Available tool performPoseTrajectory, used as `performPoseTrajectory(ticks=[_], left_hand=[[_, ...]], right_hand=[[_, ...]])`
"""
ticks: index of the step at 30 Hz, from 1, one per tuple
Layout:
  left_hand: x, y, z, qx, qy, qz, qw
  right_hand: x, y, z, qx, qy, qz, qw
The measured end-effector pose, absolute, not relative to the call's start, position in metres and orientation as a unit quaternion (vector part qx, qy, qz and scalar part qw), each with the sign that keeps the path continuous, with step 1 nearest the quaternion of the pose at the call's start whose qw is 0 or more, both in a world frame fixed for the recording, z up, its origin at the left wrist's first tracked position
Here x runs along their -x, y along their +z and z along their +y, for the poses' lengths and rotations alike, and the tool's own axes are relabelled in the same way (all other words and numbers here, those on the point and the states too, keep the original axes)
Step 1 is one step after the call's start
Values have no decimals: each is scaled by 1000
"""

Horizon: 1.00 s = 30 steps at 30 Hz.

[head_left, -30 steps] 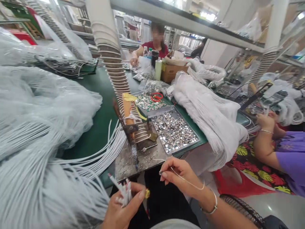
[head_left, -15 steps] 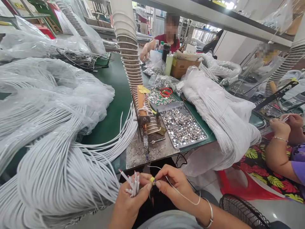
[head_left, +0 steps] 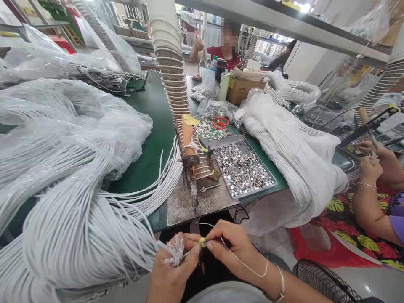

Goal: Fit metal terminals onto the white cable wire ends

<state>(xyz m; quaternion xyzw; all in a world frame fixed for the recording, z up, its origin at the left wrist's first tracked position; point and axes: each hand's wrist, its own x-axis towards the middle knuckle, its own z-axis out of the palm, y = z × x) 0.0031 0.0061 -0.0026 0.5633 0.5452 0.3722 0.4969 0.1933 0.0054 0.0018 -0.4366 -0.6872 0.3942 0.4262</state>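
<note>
My left hand (head_left: pixel 172 271) is closed round a bunch of white cable ends (head_left: pixel 175 252), which fan out of a big bundle of white cables (head_left: pixel 72 227) lying over the bench to my left. My right hand (head_left: pixel 232 248) pinches a thin silvery wire (head_left: pixel 243 261) that loops back over my wrist. The fingertips of both hands meet at a small yellow-tipped piece (head_left: pixel 202 241). Just beyond them a soldering iron (head_left: pixel 191 168) hangs tip-down in a stand over a stained metal plate (head_left: pixel 202 202).
A tray of small metal parts (head_left: pixel 241 168) sits right of the iron, with white cable bundles (head_left: pixel 293 147) beyond. A ribbed hose (head_left: pixel 168 63) rises behind the iron. A co-worker's hands (head_left: pixel 370 164) work at the right; another person sits across the green bench (head_left: pixel 148 126). A fan grille (head_left: pixel 325 286) is low right.
My hands have come together: the right hand with the wire moved left to meet the left hand's fingertips. The view shifted slightly. The co-worker's hands rose a little.
</note>
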Motion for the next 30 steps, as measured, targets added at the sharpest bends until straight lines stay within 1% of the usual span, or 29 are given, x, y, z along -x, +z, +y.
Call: performPoseTrajectory(ticks=[3, 5, 8, 11, 16, 19, 25, 30], left_hand=[[-5, -1, 9, -577, 395, 567, 436], [-7, 5, 11, -578, 411, 588, 391], [-12, 16, 17, -587, 423, 588, 362], [-15, 22, 22, -584, 450, 588, 334], [-15, 19, 26, -598, 463, 588, 287], [-18, 22, 30, -591, 483, 578, 287], [-28, 37, 38, -539, 518, 588, 309], [-28, 27, 37, -511, 519, 593, 344]], right_hand=[[-197, 0, 2, 422, 336, -718, 441], [-197, -3, -1, 420, 318, -721, 451], [-196, -6, -4, 419, 292, -735, 446], [-193, -5, -1, 430, 234, -743, 456], [-187, 4, 9, 408, 238, -712, 520], [-182, 8, 14, 390, 233, -708, 541], [-176, 9, 19, 400, 213, -705, 545], [-175, 13, 21, 398, 224, -702, 547]])
